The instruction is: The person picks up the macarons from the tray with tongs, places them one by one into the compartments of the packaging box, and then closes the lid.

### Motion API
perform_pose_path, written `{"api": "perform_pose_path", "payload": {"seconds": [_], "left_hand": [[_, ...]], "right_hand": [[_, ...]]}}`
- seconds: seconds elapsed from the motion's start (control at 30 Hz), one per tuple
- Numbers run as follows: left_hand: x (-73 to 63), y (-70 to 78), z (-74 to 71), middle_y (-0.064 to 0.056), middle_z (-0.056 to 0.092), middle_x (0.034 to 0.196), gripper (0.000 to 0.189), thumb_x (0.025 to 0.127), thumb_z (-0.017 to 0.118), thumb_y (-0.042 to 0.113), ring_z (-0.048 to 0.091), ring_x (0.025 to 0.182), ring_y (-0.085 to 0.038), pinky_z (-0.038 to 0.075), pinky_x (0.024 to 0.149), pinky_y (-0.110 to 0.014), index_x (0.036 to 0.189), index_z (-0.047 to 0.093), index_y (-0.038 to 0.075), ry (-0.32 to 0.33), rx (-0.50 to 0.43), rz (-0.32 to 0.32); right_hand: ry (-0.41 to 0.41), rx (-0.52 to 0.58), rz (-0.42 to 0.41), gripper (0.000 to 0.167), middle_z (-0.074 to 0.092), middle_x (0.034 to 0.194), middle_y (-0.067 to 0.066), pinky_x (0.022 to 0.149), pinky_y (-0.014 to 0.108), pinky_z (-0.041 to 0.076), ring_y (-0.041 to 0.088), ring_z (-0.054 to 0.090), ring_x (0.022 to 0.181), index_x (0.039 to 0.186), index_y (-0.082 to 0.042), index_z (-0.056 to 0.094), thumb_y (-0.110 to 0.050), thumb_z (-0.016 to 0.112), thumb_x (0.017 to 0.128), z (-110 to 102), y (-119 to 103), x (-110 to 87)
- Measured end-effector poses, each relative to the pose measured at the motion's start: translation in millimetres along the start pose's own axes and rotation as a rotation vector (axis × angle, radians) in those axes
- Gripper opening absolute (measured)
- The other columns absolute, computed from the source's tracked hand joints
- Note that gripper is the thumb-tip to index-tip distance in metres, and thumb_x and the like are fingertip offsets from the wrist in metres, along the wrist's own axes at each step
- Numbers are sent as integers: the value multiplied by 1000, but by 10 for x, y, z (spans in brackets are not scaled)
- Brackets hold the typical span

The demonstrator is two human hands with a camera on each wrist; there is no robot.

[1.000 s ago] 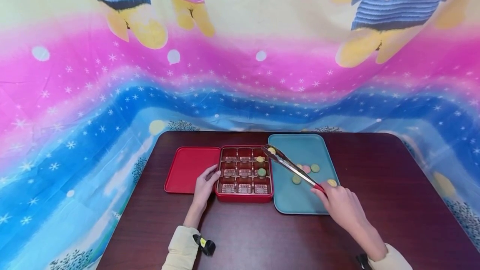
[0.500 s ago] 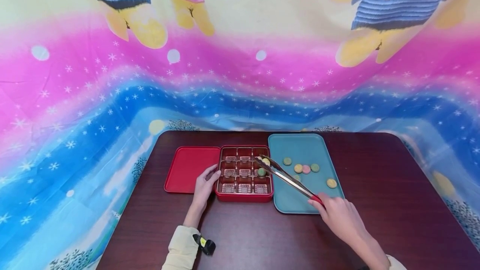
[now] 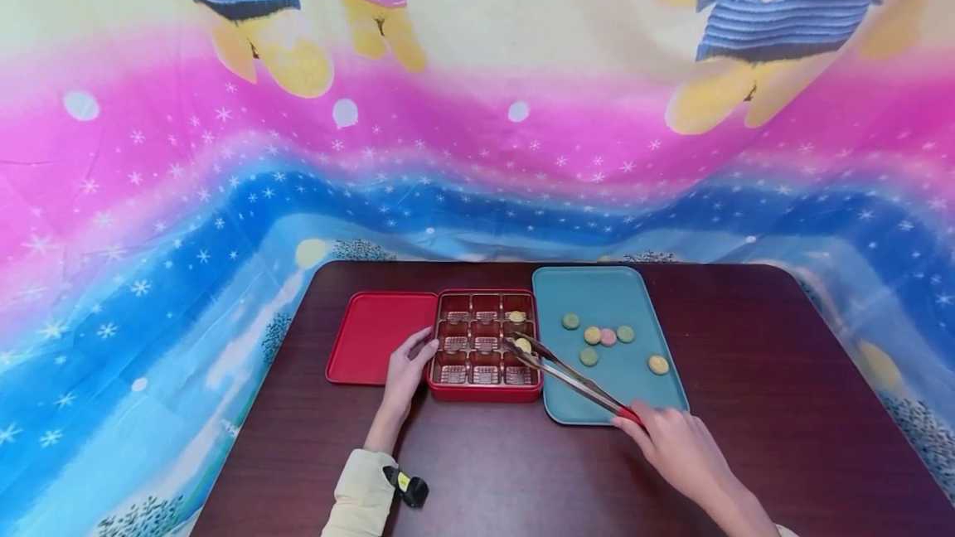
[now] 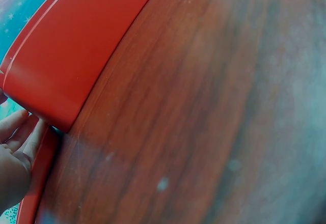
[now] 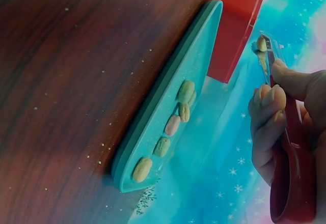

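Note:
My right hand [image 3: 677, 447] grips red-handled metal tongs [image 3: 578, 384]. Their tips pinch a yellow macaron [image 3: 523, 345] over the right column of a red box [image 3: 487, 394], at its middle compartment; the green macaron seen there earlier is hidden. Another yellow macaron [image 3: 516, 316] lies in the back right compartment. In the right wrist view the fingers curl round the red handle [image 5: 293, 183], with the pinched macaron [image 5: 261, 44] at the far end. My left hand [image 3: 405, 371] rests against the box's left side, fingers extended; the left wrist view shows its fingers [image 4: 31, 135] at the box's lower corner.
Right of the box lies a blue-green tray [image 3: 619, 404] with several green, yellow and pink macarons, including a pink one [image 3: 608, 337]. A red lid [image 3: 376, 338] lies flat to the left. All stand on a dark wooden table [image 3: 477, 471] before a printed cloth [image 3: 477, 139].
The tongs have carried the yellow macaron left from over the tray's edge, across the box's back right compartment, then nearer to the middle one. The left hand has stayed put.

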State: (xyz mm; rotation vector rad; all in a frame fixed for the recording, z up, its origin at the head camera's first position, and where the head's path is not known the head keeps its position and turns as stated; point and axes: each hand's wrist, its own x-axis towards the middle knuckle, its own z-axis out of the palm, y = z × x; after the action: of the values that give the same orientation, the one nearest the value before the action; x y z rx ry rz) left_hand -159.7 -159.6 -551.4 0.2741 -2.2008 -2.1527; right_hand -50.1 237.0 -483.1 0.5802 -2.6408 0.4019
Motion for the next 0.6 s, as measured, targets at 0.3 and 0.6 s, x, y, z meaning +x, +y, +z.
{"api": "perform_pose_path", "payload": {"seconds": [0.3, 0.6], "left_hand": [[-8, 8, 1, -23, 60, 141, 47, 101, 69, 21, 58, 128, -33, 51, 101, -35, 143, 60, 0, -1, 8, 2], [-10, -4, 0, -24, 60, 140, 47, 101, 68, 21, 58, 127, -32, 52, 100, -34, 142, 60, -1, 8, 12, 4]], "right_hand": [[-64, -7, 35, 39, 25, 54, -16, 44, 25, 28, 2, 27, 47, 73, -22, 47, -27, 85, 83, 2, -36, -53], [-49, -4, 17, 43, 22, 56, -16, 44, 24, 27, 1, 25, 48, 72, -23, 43, -28, 85, 81, 31, -44, -74]]}}
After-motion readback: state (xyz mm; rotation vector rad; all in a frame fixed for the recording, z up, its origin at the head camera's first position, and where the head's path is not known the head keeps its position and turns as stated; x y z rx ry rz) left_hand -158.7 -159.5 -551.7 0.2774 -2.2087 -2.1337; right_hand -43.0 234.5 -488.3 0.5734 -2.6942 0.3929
